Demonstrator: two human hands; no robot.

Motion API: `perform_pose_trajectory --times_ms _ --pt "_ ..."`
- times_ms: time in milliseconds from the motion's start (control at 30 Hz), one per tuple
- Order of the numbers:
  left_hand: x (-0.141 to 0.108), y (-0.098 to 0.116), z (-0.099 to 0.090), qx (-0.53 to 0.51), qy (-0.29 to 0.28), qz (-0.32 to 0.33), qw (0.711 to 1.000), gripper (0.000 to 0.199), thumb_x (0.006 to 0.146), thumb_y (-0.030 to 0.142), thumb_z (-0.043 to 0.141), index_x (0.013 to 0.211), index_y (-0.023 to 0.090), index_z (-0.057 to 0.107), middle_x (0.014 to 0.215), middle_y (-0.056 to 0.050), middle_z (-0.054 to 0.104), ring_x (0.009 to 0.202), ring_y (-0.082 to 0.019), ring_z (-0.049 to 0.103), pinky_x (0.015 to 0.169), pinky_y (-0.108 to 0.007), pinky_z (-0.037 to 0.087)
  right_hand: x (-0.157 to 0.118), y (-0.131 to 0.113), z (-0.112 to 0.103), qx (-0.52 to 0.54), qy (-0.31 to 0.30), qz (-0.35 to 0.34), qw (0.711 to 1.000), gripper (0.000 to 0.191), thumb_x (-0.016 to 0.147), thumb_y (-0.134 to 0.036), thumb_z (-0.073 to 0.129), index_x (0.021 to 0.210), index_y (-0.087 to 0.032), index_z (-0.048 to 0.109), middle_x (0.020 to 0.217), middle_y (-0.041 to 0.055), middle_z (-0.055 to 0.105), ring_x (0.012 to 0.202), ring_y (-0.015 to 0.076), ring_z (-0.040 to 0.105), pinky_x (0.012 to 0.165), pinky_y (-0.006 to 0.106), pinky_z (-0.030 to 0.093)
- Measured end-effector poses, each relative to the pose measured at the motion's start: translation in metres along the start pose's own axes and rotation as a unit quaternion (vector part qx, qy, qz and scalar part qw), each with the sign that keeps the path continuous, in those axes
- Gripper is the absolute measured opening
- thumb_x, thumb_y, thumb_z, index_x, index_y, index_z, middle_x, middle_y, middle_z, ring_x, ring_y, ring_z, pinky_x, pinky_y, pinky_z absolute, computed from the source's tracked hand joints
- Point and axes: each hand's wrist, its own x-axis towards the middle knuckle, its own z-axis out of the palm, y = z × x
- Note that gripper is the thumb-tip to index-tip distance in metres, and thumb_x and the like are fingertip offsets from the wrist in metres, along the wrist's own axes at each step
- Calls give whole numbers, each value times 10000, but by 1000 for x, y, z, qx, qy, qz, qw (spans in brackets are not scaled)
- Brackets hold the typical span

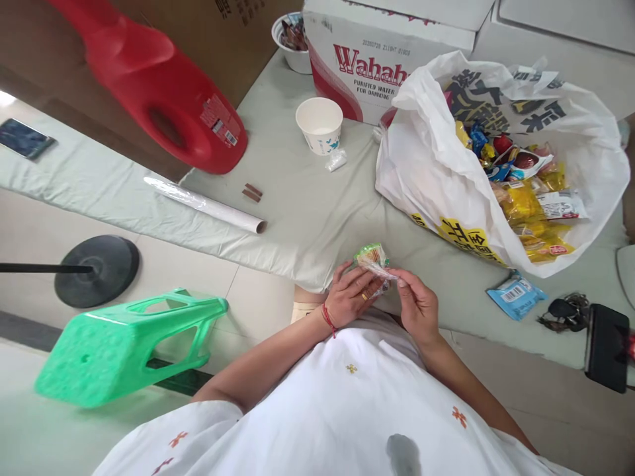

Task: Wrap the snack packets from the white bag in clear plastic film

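A small snack packet [371, 254] with a green and tan print and crinkled clear plastic is held between my two hands, just past the table's near edge. My left hand [350, 295] has its fingers closed against the packet's lower side and partly covers it. My right hand [418, 305] pinches the twisted clear end of the wrapper between thumb and fingers. To the right of the hands, a white plastic bag [417, 152] stands with its mouth spread, showing several wrapped snacks [523, 201] inside.
Beyond the hands stand a paper cup [317, 140], a crumpled wrapper [337, 160] and a Wahaha water carton [347, 39]. At left are a red bottle [198, 112], a white roll [208, 208] and a green stool [94, 350]. A blue packet [516, 296], keys [565, 312] and a phone [608, 347] lie right.
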Motion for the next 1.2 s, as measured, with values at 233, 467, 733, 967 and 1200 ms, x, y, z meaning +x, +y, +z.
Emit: perform_pose_trajectory --times_ms 233,467,733,967,1200 --pt "11 5 -2 -60 60 -47 995 190 967 288 650 1145 226 677 1005 -73 732 959 -217 672 903 -390 515 -2 4 -1 -173 -99 -177 964 486 1046 -139 522 1493 -316 591 1380 51 724 1325 232 649 1147 492 529" --pt "10 5 -6 -27 78 -47 995 314 965 229 657 1278 258 668 1087 -72 713 1058 -214 682 906 -360 496 -19 9 3 -266 -131 -167 940 422 1002 -131 587 1386 -277 684 1430 61 696 1376 273 606 1202 551 437" --pt "19 7 -8 -2 -10 -47 999 293 992 255 645 1278 250 709 1131 -72 807 1093 -230 712 976 -418 393 70 -2 -11 -222 -43 -108 968 263 994 -242 641 1239 -247 736 1273 100 714 1151 260 643 1031 461 537" --pt "19 4 -5 -17 17 -35 999 281 985 248 643 1254 262 723 1086 -51 806 1062 -208 708 1046 -435 406 113 4 15 -342 -135 -173 914 170 994 -213 634 965 -251 797 915 62 716 902 257 509 822 403 466" --pt "16 0 -5 -79 11 -54 995 250 962 223 660 1192 279 741 1103 -51 785 1111 -212 693 1051 -443 440 73 10 1 -291 -142 -214 921 283 1023 -158 553 1219 -225 746 1097 86 739 944 242 530 860 406 482"
